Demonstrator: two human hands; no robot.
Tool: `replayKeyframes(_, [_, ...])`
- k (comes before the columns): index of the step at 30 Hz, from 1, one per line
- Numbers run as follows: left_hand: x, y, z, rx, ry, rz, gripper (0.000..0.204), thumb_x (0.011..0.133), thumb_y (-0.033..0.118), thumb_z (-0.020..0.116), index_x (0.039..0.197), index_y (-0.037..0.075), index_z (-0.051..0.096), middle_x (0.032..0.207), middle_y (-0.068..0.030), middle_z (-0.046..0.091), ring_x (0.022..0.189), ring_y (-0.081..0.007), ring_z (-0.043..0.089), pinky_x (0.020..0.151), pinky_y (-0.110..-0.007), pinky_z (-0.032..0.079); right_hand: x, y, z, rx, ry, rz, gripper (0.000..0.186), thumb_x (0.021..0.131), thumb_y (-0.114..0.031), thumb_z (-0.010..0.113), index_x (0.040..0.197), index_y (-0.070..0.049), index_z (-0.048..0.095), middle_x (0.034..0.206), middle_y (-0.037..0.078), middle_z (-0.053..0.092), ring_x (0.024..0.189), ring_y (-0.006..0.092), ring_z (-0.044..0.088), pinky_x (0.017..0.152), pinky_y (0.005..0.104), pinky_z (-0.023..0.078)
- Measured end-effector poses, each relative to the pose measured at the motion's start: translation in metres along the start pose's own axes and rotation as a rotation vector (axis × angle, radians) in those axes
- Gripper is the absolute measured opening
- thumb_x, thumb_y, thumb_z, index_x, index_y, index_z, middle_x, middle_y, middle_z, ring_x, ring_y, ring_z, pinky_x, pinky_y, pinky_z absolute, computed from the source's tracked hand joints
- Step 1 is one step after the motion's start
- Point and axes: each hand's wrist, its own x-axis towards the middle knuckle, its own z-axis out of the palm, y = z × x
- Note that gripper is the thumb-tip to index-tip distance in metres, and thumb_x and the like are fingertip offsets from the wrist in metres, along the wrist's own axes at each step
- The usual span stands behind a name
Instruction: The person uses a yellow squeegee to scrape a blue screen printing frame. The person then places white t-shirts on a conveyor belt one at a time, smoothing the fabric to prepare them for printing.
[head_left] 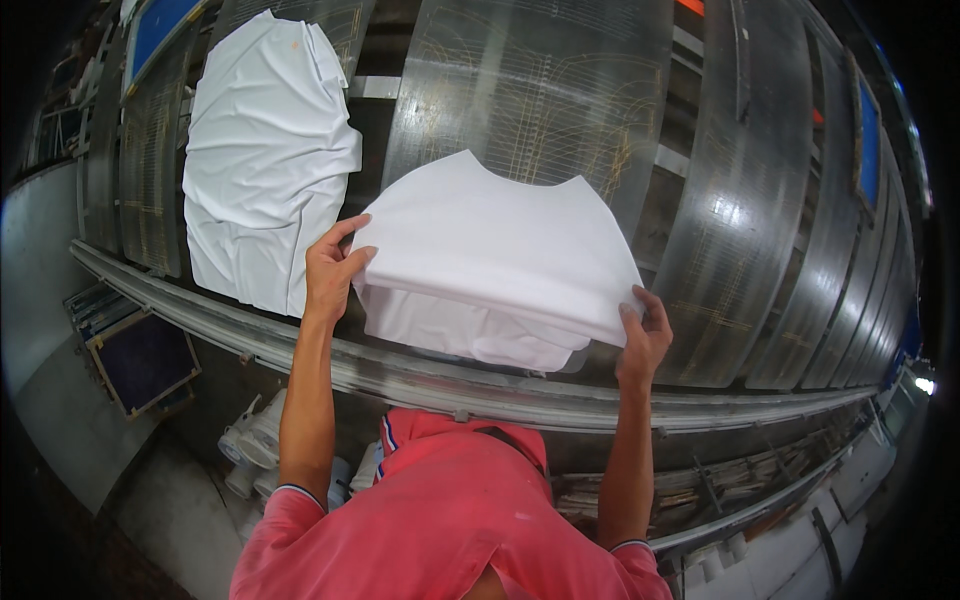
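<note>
A white fabric panel [490, 225] with a scooped neckline hangs between my two hands over a metal board. My left hand [333, 268] pinches its left edge between thumb and fingers. On the other side, my right hand [645, 335] is closed on the panel's right edge. Below the lifted near edge lies more white fabric [430, 325], partly hidden; I cannot tell whether it is the same piece. A heap of wrinkled white fabric [265, 150] lies on the board to the left, close to my left hand.
Long metal boards [740, 220] with yellowish line markings stand side by side, with dark gaps between them. A metal rail [500, 400] runs along their near ends. A framed dark screen [145, 362] leans at lower left, beside white containers [262, 435].
</note>
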Motion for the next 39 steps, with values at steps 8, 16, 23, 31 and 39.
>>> replayKeyframes(8, [-0.005, -0.009, -0.009, -0.019, -0.02, -0.035, 0.048, 0.082, -0.013, 0.064, 0.13, -0.007, 0.056, 0.108, -0.0124, 0.069, 0.092, -0.0116, 0.065, 0.083, -0.023, 0.051, -0.007, 0.008, -0.003, 0.032, -0.015, -0.012, 0.032, 0.084, 0.003, 0.064, 0.116, 0.007, 0.063, 0.107, 0.012, 0.064, 0.096, 0.0155, 0.059, 0.091, 0.0284, 0.044])
replayKeyframes(16, [-0.007, -0.016, -0.012, -0.004, -0.016, -0.054, 0.049, 0.081, -0.011, 0.065, 0.129, -0.005, 0.057, 0.116, -0.0103, 0.064, 0.095, -0.0107, 0.063, 0.086, -0.023, 0.049, -0.014, 0.018, -0.003, 0.028, -0.023, -0.01, 0.036, 0.084, 0.002, 0.065, 0.12, 0.007, 0.06, 0.108, 0.013, 0.064, 0.098, 0.0159, 0.059, 0.092, 0.0284, 0.044])
replayKeyframes(23, [-0.007, -0.037, -0.028, 0.259, 0.044, -0.09, 0.046, 0.084, -0.007, 0.063, 0.13, -0.006, 0.055, 0.119, -0.0136, 0.064, 0.098, -0.0134, 0.063, 0.088, -0.027, 0.049, -0.011, 0.021, -0.006, -0.025, -0.039, 0.189, 0.048, 0.086, 0.003, 0.061, 0.133, 0.008, 0.05, 0.116, 0.017, 0.063, 0.109, 0.0208, 0.059, 0.098, 0.0317, 0.044])
replayKeyframes(31, [-0.02, -0.069, -0.05, 0.15, -0.101, -0.125, 0.052, 0.085, -0.008, 0.056, 0.136, -0.007, 0.049, 0.128, -0.0156, 0.061, 0.114, -0.0173, 0.058, 0.099, -0.028, 0.043, -0.03, 0.083, -0.048, 0.016, -0.071, 0.115, 0.051, 0.084, 0.007, 0.047, 0.134, 0.008, 0.049, 0.126, 0.018, 0.062, 0.119, 0.0248, 0.058, 0.104, 0.0349, 0.042])
replayKeyframes(39, [-0.024, -0.059, -0.054, 0.666, 0.164, 0.044, 0.019, 0.081, 0.01, 0.075, 0.092, -0.005, 0.072, 0.073, -0.0065, 0.068, 0.066, -0.0103, 0.058, 0.063, -0.027, 0.047, -0.03, 0.083, -0.043, -0.196, -0.016, -0.237, 0.014, 0.084, 0.0, 0.061, 0.097, 0.005, 0.065, 0.123, 0.015, 0.06, 0.105, 0.0207, 0.06, 0.086, 0.0316, 0.05])
